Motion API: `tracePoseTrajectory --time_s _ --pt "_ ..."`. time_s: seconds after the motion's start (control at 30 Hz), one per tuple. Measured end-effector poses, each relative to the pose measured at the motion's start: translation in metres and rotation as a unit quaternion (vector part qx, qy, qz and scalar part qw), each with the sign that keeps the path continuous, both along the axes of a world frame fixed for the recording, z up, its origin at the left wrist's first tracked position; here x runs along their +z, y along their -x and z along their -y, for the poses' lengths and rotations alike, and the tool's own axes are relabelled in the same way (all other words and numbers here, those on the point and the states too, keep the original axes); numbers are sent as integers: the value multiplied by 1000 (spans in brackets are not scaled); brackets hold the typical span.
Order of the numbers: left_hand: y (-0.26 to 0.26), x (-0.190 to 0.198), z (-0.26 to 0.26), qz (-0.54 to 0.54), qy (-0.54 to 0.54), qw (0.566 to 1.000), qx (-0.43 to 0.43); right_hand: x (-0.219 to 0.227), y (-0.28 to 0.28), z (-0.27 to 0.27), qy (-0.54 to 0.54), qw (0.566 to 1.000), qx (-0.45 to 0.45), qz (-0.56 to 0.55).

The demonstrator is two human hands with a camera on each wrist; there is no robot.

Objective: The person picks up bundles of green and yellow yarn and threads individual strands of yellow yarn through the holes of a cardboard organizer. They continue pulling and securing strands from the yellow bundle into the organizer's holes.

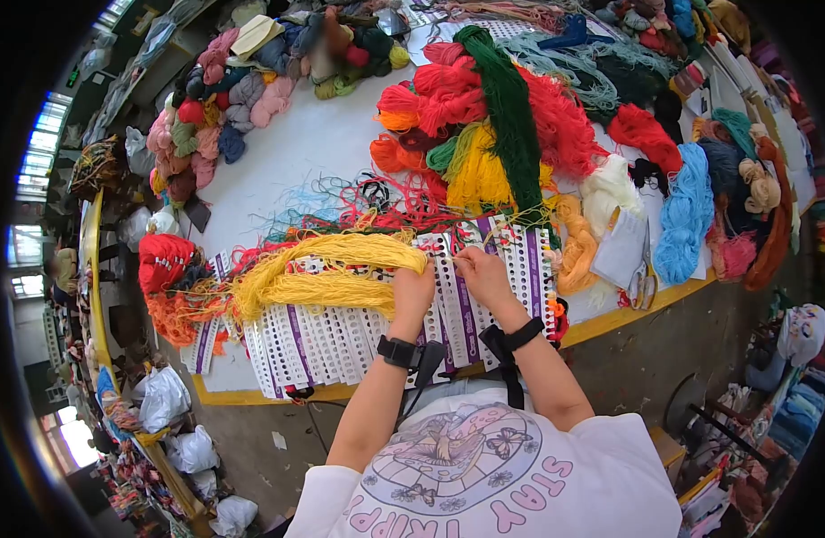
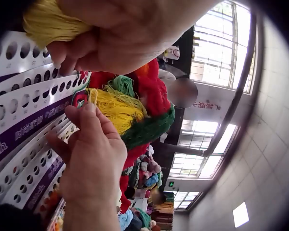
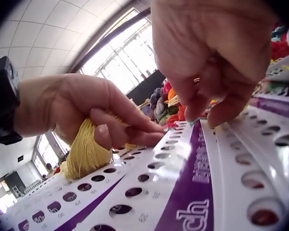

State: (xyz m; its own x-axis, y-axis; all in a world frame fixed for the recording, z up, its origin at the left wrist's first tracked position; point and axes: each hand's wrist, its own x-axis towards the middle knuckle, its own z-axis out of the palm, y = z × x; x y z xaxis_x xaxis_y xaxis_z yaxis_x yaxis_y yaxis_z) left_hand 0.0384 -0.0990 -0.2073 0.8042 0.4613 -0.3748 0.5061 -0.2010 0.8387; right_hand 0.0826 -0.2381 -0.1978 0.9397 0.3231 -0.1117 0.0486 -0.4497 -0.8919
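A long skein of yellow thread [image 1: 341,249] lies in a loop over the left part of a row of white punched cards [image 1: 450,305]. My left hand [image 1: 414,289] grips the skein's right end, and in the right wrist view its fingertips reach to a card's edge. Just to the right, my right hand [image 1: 484,276] is at the far end of a card. In the left wrist view, its thumb and forefinger pinch a thin yellow strand [image 2: 93,95] beside the end holes. Purple stripes with lettering run along the cards.
Behind the cards lie tangled loose threads [image 1: 368,215] and a heap of red, dark green [image 1: 511,117] and yellow skeins. Orange, cream and light blue skeins [image 1: 686,215] lie to the right, near scissors [image 1: 644,289]. Red yarn [image 1: 166,260] sits at the left end.
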Motion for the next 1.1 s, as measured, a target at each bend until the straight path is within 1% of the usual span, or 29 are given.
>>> tracePoseTrajectory --time_s 0.07,0.17,0.2,0.27,0.37,0.47,0.57,0.67,0.77,0.87,0.97,1.0,1.03,1.07,1.1 --pt "-3 13 5 -28 43 998 21 -8 0 -1 17 998 -27 50" --pt "-13 0 -3 -93 34 994 -50 -15 4 -4 -10 997 -65 28" --pt "-14 -4 -3 -104 66 992 -41 -16 5 -5 -24 997 -71 17" --pt "-19 8 2 -127 130 983 -23 -17 5 -4 -51 995 -84 -6" --pt "-20 2 0 -95 228 969 -21 -16 2 0 -39 998 -41 32" --pt "-20 0 -3 -120 336 934 34 -23 0 4 -77 996 -21 28" --pt "-20 7 -6 -121 365 922 30 -27 2 1 -122 988 -91 -36" --pt "-22 9 1 -108 321 941 13 -24 3 1 -81 994 -73 15" --pt "-21 -6 -2 -103 325 940 15 -21 0 4 -75 996 -30 49" --pt "-23 -10 4 -98 207 973 15 -27 0 3 -102 994 -35 35" --pt "-22 1 -9 -32 287 954 79 -31 1 3 -70 993 -87 24" --pt "-22 7 -19 -19 429 898 93 -31 0 4 -53 995 -75 30" --pt "-23 16 -32 -5 561 821 105 -28 0 4 -36 997 -63 36" --pt "-20 20 -41 7 679 725 117 -22 2 3 -19 998 -51 41" --pt "-19 21 -43 6 680 731 66 -16 2 3 -8 999 -38 22"
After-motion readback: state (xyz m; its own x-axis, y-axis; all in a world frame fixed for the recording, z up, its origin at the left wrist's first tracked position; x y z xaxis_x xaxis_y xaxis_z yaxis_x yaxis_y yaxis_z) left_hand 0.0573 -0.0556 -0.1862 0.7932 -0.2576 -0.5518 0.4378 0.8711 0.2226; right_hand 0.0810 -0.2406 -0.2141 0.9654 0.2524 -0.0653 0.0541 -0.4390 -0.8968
